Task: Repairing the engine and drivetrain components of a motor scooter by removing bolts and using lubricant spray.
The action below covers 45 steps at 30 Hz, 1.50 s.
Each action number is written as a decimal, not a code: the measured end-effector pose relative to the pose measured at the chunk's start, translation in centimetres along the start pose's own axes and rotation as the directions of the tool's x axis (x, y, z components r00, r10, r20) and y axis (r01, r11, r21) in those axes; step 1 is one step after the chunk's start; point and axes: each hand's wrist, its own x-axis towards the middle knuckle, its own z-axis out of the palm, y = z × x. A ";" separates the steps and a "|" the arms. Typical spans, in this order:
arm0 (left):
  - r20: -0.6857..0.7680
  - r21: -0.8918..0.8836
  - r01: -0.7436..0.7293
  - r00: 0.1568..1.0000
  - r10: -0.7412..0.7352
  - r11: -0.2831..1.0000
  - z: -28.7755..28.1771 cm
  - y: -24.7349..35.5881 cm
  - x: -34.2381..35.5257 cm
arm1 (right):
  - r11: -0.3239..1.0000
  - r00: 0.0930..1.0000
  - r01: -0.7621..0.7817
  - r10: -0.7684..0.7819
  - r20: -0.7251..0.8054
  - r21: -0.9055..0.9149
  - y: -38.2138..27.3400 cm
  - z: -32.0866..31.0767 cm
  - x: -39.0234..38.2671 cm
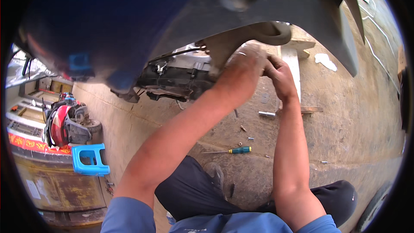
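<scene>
Panel (297, 11), pointing down rightward, runs crosswise above the blurred left hand (245, 67) and curled right hand (281, 78); whether either grips anything cannot be told.

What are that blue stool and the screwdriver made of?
The blue stool looks like smooth, slightly shiny plastic: one even colour, rounded edges. The screwdriver has a bright green-and-yellow handle, likely smooth plastic; its slim, straight shaft is probably metal, finish unclear.

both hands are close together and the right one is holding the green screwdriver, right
No, the head view shows the green screwdriver lying on the ground, not in the right hand, though that hand is close to the left hand.
</scene>
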 end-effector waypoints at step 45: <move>0.913 -0.211 0.420 0.407 0.025 0.883 0.7 -11.4 -27.2 | 0.018 0.866 -0.260 0.448 -0.225 -0.965 -26.1 -9.8 -19.8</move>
